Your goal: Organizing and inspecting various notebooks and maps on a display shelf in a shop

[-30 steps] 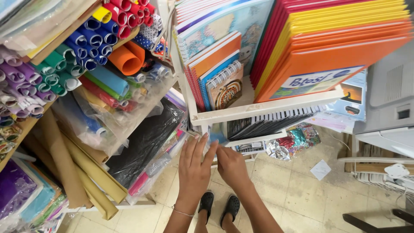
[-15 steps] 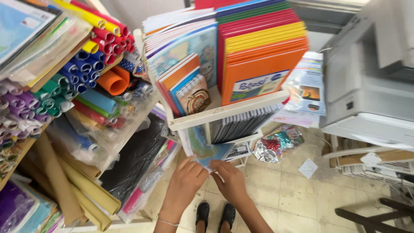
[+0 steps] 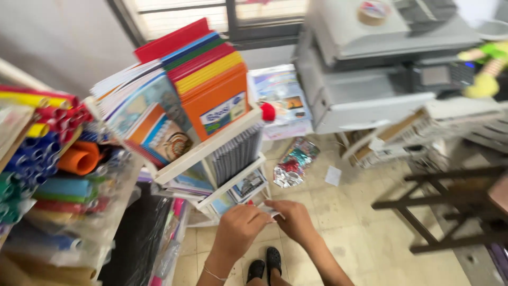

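My left hand (image 3: 239,229) and my right hand (image 3: 294,219) meet in front of the lowest shelf of a white tiered rack (image 3: 211,145). Between their fingertips they pinch a small white paper item (image 3: 269,211). The rack's top shelf holds upright orange, yellow, red and blue folders (image 3: 209,79) and illustrated booklets (image 3: 151,124). A lower shelf holds dark spiral notebooks (image 3: 236,152), and flat picture sheets (image 3: 244,185) lie on the bottom one. My black shoes (image 3: 265,264) show below my hands.
Rolled coloured paper and foam tubes (image 3: 47,153) fill shelves at left. A grey copier (image 3: 381,69) stands at right with a tape roll (image 3: 373,11) on top. Shiny foil packets (image 3: 293,161) lie on the tiled floor. A dark wooden frame (image 3: 450,206) stands at right.
The view has swung right and up, bringing the copier into sight. My hands have risen from the rack's bottom edge and now close together on the small white paper.
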